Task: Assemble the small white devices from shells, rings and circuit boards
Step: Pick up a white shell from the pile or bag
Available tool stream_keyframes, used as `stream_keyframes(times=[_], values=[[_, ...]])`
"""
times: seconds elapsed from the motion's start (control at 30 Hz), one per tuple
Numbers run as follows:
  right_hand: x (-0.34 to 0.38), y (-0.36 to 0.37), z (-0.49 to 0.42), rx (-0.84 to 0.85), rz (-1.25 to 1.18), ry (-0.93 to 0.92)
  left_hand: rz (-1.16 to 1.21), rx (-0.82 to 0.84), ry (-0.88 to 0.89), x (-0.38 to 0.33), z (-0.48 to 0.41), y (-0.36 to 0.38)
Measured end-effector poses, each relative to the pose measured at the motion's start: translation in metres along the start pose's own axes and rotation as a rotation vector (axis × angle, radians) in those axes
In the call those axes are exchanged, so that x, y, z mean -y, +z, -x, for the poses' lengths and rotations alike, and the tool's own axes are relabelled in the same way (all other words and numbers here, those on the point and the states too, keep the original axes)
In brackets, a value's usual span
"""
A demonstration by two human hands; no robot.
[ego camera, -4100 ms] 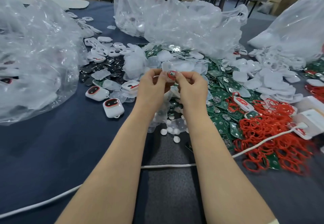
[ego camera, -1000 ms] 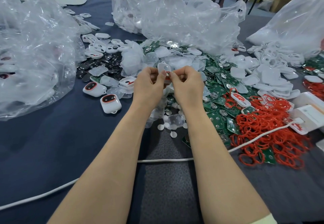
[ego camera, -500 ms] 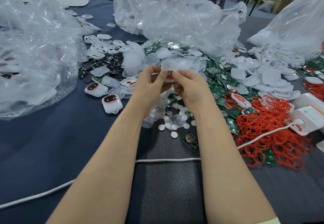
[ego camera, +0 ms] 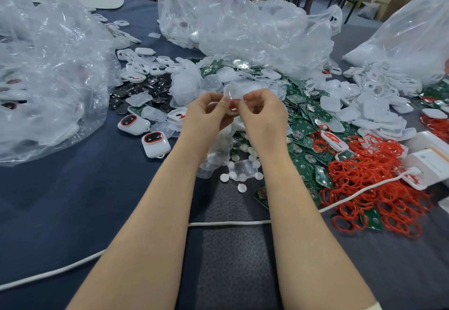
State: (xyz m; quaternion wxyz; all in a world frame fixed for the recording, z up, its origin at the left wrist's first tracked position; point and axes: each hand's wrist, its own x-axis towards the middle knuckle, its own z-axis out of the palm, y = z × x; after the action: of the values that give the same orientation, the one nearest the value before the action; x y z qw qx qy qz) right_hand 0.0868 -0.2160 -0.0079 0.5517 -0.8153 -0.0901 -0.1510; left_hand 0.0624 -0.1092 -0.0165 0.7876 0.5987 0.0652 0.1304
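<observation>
**RING-TO-SHELL FITTING: CURRENT STATE AND FAULT RISKS**

At far left, a clear plastic bag [ego camera: 48, 79] lies slumped on the blue table [ego camera: 60, 200]. Just to its right, two finished devices [ego camera: 155, 144] rest on the surface, apart from the work in hand.

At centre, the left hand [ego camera: 206, 118] and right hand [ego camera: 263, 115] are raised above the table and meet on one shell [ego camera: 237, 91]. Each hand has thumb and fingers curled, pinching the shell near its lower edge. A red ring [ego camera: 233, 104] shows between the thumbs, against the shell. Whether it is fully seated cannot be told. The step in hand appears to be pressing the ring into the shell.

Below the hands lie scattered white discs [ego camera: 239, 176]. To the right are the circuit boards [ego camera: 303, 125], then the loose rings [ego camera: 379, 188], with spare shells [ego camera: 379, 108] behind. A white cable [ego camera: 230, 223] crosses the table under both forearms.

Likely faults:
- Uneven thumb pressure may leave the ring twisted or standing proud of its seat.
- The grip is by fingertips only, so a slip would drop the shell into the heap of similar parts below.
- Lowered forearms may snag the cable and drag rings or boards out of place.
</observation>
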Motion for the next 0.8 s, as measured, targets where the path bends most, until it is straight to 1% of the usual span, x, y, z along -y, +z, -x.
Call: stream_keyframes(times=[0.13,0.23,0.3,0.37,0.43,0.5,0.57,0.63,0.8], values=[[-0.0011,-0.0039,-0.0027,0.003,0.164,0.017,-0.334,0.010,0.165,0.0003,0.0032,0.0050],[-0.0008,-0.0053,-0.0024,0.014,0.196,0.040,-0.588,0.016,0.256,0.0011,0.0043,0.0074],[-0.0005,-0.0040,-0.0019,0.035,0.197,0.058,-0.694,-0.002,0.290,0.0025,0.0048,0.0082],[-0.0006,-0.0029,-0.0025,0.060,0.177,0.095,-0.715,-0.052,0.287,0.0030,0.0037,0.0069],[-0.0011,-0.0028,-0.0034,0.075,0.139,0.121,-0.644,-0.107,0.248,0.0025,0.0015,0.0045],[-0.0008,-0.0035,-0.0035,0.053,0.113,0.126,-0.503,-0.102,0.185,0.0005,0.0025,0.0043],[-0.0006,-0.0051,-0.0032,-0.001,0.100,0.112,-0.444,-0.065,0.162,-0.0006,0.0047,0.0061],[-0.0004,-0.0068,-0.0027,-0.036,0.105,0.094,-0.457,-0.032,0.169,-0.0014,0.0060,0.0081],[0.0000,-0.0080,-0.0011,-0.022,0.146,0.062,-0.575,0.008,0.196,0.0005,0.0048,0.0077]])
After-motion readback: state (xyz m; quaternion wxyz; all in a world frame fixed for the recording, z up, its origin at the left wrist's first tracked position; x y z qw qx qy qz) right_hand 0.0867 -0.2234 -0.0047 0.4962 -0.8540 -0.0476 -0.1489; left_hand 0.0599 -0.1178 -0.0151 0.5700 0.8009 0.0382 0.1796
